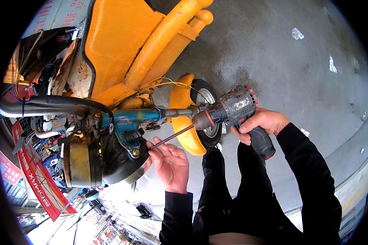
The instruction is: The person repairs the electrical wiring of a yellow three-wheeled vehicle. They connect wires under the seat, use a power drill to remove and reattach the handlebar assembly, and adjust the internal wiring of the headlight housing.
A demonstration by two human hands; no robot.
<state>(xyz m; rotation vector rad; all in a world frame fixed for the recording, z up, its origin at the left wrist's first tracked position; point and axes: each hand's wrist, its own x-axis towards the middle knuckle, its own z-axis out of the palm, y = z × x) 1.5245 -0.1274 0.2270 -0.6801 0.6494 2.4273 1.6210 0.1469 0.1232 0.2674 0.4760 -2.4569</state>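
My right hand grips a dark cordless drill with red trim, its fingers wrapped round the handle. From the drill's chuck a long thin driver bit reaches left to a black rounded housing, likely the back of a headlamp. At the bit's far end, my left hand has its palm turned up, fingers curled and closed about the tip. Those fingers hide whatever the tip meets. Just above them, a bolt sits on a worn blue bracket that joins the housing.
A yellow front wheel fender and a tyre stand behind the drill. Large yellow body panels rise at the upper left, with a loose yellow wire below. Black handlebar tubing lies left. Scraps litter the grey floor.
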